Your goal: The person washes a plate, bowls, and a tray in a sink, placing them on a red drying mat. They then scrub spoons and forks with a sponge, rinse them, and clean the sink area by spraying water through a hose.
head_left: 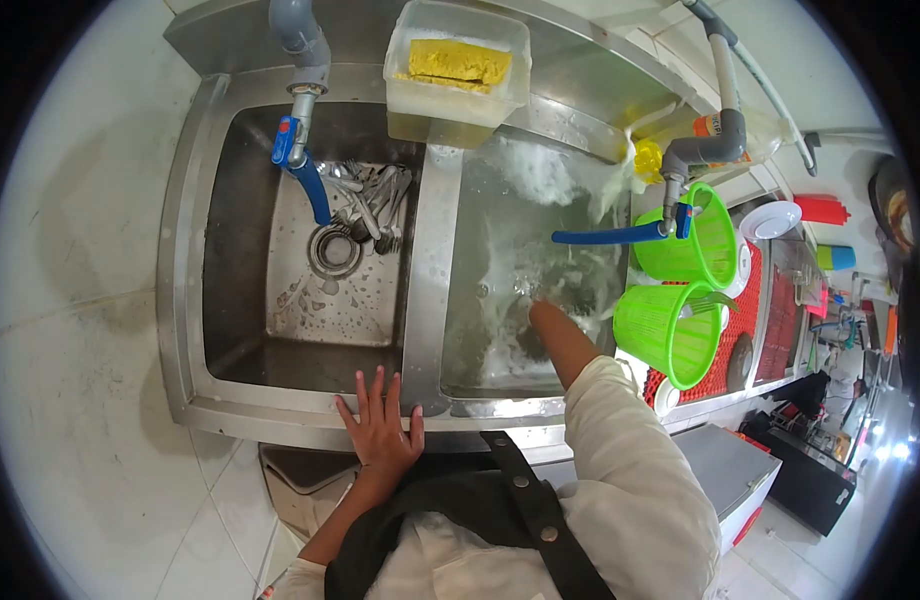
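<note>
left hand (380,425) flat on the front rim of the double sink (310,425), fingers (363,392) spread, gripping nothing. right hand (542,318) is plunged into the water-filled right basin (500,260); foam and ripple hide it past the wrist, so can't tell whether those fingers are spread or pinching anything. whatever it's reaching for sits underwater near the basin's right side, not identifiable. left basin is drained, cutlery pile (372,200) behind the drain (334,250). blue-handled tap (620,235) stands over the right basin. two green baskets (680,290) just beside it on the bench, sponge tub (457,65) on the back ledge.

risks: groping blind in cloudy water, a blade or broken piece could cut. rim looks wet, so the bracing hand could slip. sleeve is close to the waterline and likely to soak.
</note>
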The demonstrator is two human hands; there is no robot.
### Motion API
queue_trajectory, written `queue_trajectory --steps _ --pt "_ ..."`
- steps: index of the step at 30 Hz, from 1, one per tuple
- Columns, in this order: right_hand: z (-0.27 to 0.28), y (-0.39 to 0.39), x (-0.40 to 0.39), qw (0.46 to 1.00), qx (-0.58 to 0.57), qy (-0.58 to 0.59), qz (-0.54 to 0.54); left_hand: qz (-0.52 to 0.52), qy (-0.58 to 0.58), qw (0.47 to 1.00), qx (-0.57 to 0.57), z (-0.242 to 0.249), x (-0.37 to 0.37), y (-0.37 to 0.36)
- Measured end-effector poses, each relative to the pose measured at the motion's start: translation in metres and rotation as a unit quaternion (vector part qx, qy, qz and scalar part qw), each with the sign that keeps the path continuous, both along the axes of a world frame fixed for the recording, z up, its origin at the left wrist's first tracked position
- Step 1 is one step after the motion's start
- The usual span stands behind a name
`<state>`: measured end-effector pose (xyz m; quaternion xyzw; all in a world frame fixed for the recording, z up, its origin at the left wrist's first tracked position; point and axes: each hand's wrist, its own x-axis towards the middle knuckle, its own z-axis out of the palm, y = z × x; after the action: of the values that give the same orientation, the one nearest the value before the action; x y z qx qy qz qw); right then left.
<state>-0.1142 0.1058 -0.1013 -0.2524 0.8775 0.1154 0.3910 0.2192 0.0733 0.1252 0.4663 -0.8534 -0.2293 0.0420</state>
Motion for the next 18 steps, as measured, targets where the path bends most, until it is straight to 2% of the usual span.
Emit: queue_trajectory --steps 4,7,9,11,12,13,15,16,18 --pt "0.010 -0.027 -0.012 0.988 -0.046 -0.091 -0.116 0.000 0.001 1.000 -0.014 -0.003 0.003 0.003" --pt "0.034 -0.028 -0.010 0.935 -0.115 -0.222 -0.250 -0.003 0.003 1.000 -0.020 -0.002 0.003 0.005" --pt "0.058 -0.025 -0.002 0.895 -0.183 -0.302 -0.272 -0.005 0.008 1.000 -0.028 -0.001 0.004 0.006" --pt "0.105 -0.029 0.014 0.870 -0.267 -0.350 -0.222 -0.008 0.013 0.999 -0.038 -0.001 0.004 0.007" --pt "0.129 -0.031 0.021 0.835 -0.344 -0.394 -0.171 -0.005 0.018 0.999 -0.040 0.000 0.003 0.007" --pt "0.149 -0.030 0.028 0.833 -0.349 -0.392 -0.174 -0.005 0.023 0.999 -0.042 0.001 0.004 0.009" --pt "0.189 -0.027 0.035 0.848 -0.500 -0.178 0.019 -0.010 0.021 0.998 -0.051 0.000 0.003 0.012" --pt "0.218 -0.025 0.042 0.856 -0.498 -0.128 0.055 -0.008 0.016 0.998 -0.055 0.002 0.003 0.013" --pt "0.213 -0.008 0.041 0.815 -0.482 0.056 0.316 -0.013 0.015 0.998 -0.055 0.006 0.002 0.014"
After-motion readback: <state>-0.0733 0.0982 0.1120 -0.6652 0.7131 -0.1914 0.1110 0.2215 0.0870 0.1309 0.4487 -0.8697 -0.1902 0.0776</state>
